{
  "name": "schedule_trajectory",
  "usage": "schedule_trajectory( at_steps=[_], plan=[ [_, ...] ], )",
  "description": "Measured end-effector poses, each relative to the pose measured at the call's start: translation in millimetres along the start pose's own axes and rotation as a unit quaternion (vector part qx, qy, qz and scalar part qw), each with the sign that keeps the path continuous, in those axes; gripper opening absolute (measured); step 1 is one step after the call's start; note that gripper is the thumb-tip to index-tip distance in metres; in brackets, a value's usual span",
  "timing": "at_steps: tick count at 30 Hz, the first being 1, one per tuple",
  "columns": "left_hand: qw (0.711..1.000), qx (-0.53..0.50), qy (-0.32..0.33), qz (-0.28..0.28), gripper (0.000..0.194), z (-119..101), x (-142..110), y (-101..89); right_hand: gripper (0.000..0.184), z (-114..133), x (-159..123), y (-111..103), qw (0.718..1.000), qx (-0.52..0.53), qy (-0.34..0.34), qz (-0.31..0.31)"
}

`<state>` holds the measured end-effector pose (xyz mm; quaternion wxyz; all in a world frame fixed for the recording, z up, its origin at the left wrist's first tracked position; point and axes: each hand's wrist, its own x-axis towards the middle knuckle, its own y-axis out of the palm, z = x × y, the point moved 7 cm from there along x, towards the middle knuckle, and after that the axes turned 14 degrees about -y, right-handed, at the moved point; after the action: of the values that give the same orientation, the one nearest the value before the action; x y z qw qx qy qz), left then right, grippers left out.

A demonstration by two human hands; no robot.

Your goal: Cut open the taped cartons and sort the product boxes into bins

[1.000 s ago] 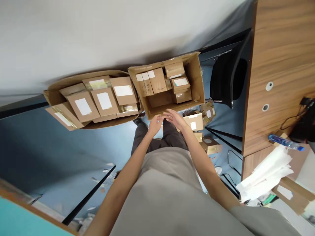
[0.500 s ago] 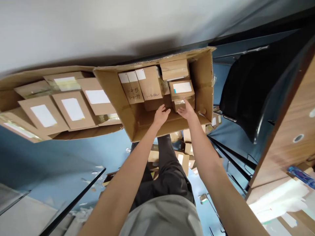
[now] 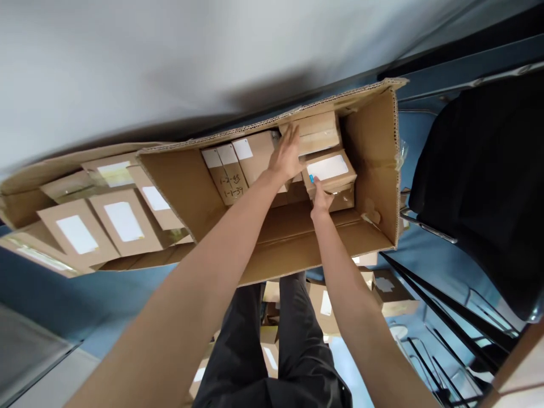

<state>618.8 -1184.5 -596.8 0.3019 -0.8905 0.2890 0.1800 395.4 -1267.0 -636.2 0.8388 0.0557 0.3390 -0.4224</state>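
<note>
A large open cardboard carton [image 3: 272,258] holds several smaller brown boxes. My left hand [image 3: 288,156] reaches into it with fingers stretched out, lying against the upper box [image 3: 318,133] near the back wall. Below that, my right hand [image 3: 322,203] grips the near edge of a small white-labelled cardboard box [image 3: 329,168]; its thumb is on the label side and the other fingers are partly hidden. This box rests on another taped box [image 3: 344,198]. Left of my hands stand narrow boxes with handwritten numbers [image 3: 229,180] and a wider box [image 3: 255,153].
A second carton [image 3: 127,263] full of white-labelled boxes adjoins on the left. A pale wall or sheet [image 3: 191,62] runs behind. On the right is a black chair [image 3: 476,181]. More boxes [image 3: 321,306] lie on the blue floor around my legs.
My left hand has moved up and away from me onto the back boxes. The right hand has shifted from in front of the small labelled box to gripping its edge. The view has moved closer.
</note>
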Motion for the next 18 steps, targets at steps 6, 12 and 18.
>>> schedule_trajectory(
  at_steps=[6,12,18],
  plan=[
    [0.997,0.044,-0.063,-0.027,0.092,-5,24,17.1,0.122,18,-48,-23,0.986,-0.091,0.025,-0.134],
    [0.995,0.077,-0.041,-0.038,0.095,-55,-57,4.3,0.131,54,-88,-44,0.967,-0.183,0.076,-0.158],
    [0.988,0.044,-0.105,-0.107,0.109,-84,-214,-40.8,0.126,113,-178,-91,0.930,-0.332,-0.039,-0.152]
  ],
)
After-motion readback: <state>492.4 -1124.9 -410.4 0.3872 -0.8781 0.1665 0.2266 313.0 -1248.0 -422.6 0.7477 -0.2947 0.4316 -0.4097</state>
